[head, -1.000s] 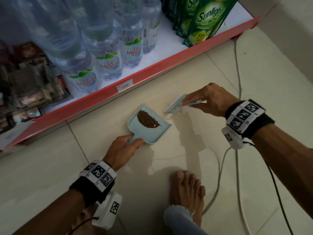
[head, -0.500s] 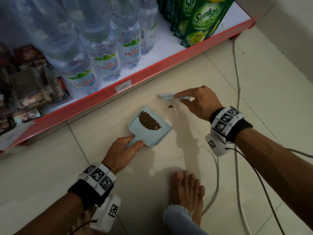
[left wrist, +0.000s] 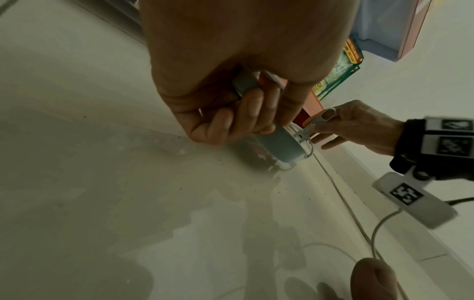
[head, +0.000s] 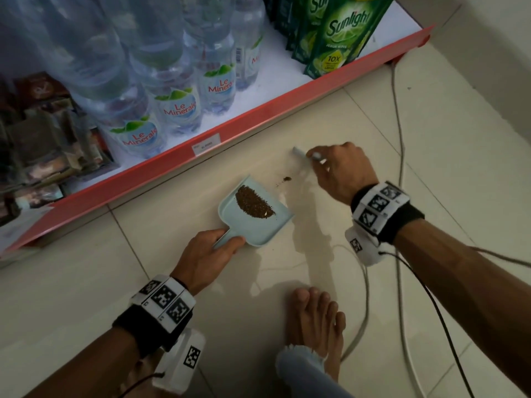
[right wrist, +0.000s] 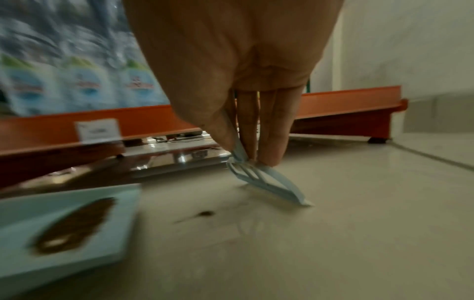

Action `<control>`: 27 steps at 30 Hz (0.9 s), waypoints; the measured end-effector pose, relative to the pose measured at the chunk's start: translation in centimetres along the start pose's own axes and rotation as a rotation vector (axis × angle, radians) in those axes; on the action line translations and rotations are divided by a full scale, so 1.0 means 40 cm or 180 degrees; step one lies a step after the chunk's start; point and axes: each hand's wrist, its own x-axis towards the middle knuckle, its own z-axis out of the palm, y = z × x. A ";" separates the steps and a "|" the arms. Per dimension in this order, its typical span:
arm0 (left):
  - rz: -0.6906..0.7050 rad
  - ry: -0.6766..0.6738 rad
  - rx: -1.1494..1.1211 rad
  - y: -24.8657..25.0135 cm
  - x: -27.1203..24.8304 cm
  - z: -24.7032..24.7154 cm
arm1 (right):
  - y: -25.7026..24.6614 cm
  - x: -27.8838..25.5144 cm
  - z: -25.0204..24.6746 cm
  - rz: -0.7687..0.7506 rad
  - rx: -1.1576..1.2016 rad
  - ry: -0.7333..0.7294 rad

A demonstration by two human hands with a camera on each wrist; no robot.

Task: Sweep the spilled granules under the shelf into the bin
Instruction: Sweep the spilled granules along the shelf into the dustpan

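Observation:
A light blue dustpan (head: 267,225) lies flat on the floor tiles with a heap of brown granules (head: 254,201) in it. My left hand (head: 211,252) grips its handle (left wrist: 278,145). A small clump of granules (head: 286,178) lies on the floor just right of the pan's lip, also seen blurred as a dark spot of granules (right wrist: 205,213). My right hand (head: 340,170) pinches a small light blue brush (head: 301,154), whose head (right wrist: 266,180) touches the floor right of that clump. The pan (right wrist: 64,227) shows at the left of the right wrist view.
The red-edged bottom shelf (head: 258,110) runs diagonally behind, loaded with water bottles (head: 178,107) and green detergent pouches (head: 342,30). A dark gap lies under the shelf (right wrist: 179,146). White and black cables (head: 399,145) trail on the floor at right. My bare foot (head: 314,320) rests below the pan.
My right hand has carried the brush from the pan's lip out to the right and up, leaving a small clump of granules on the floor. The dustpan and left hand stayed put.

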 end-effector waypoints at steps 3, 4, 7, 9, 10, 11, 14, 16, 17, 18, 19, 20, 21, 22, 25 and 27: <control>0.0038 0.0046 0.0036 -0.009 -0.004 -0.001 | -0.045 -0.054 0.015 -0.0316 0.0209 -0.0093; 0.0043 0.0059 0.0051 -0.012 -0.007 -0.003 | -0.054 -0.061 0.014 -0.0369 0.0253 -0.0087; 0.0074 0.0047 0.0055 -0.020 -0.017 -0.007 | -0.058 -0.050 -0.004 -0.0416 0.0253 0.0112; 0.0079 0.0039 0.0044 -0.026 -0.027 -0.011 | -0.053 -0.018 -0.021 -0.0379 0.0213 0.0334; 0.0072 0.0036 0.0040 -0.031 -0.033 -0.013 | -0.051 0.003 -0.028 -0.0348 0.0191 0.0440; 0.0062 0.0031 0.0037 -0.035 -0.039 -0.016 | -0.050 0.028 -0.031 -0.0301 0.0165 0.0527; 0.0025 0.0013 0.0000 -0.050 -0.052 -0.018 | -0.061 0.096 -0.013 -0.0037 0.0009 0.0497; 0.0007 0.0049 0.0013 -0.058 -0.057 -0.019 | -0.083 0.119 0.013 -0.0010 0.0009 0.0298; 0.0006 0.0063 0.0021 -0.061 -0.058 -0.020 | -0.097 0.121 0.027 -0.0116 0.0100 0.0206; 0.0007 0.0072 0.0015 -0.064 -0.059 -0.022 | -0.109 0.118 0.038 -0.0291 0.0224 0.0133; 0.0005 0.0076 -0.0012 -0.067 -0.059 -0.024 | -0.119 0.110 0.044 -0.0521 0.0354 0.0067; -0.0012 0.0076 -0.0052 -0.069 -0.060 -0.026 | -0.124 0.100 0.046 -0.0781 0.0464 -0.0014; -0.0045 0.0081 -0.0091 -0.072 -0.059 -0.028 | -0.122 0.091 0.044 -0.1033 0.0526 -0.0114; -0.0087 0.0100 -0.0116 -0.073 -0.059 -0.031 | -0.114 0.082 0.037 -0.1238 0.0521 -0.0231; -0.0150 0.0161 -0.0121 -0.080 -0.055 -0.037 | -0.063 0.056 0.006 -0.1453 0.0314 -0.0543; -0.0107 0.0157 -0.0127 -0.082 -0.052 -0.038 | -0.022 0.038 -0.019 -0.1416 0.0278 -0.0617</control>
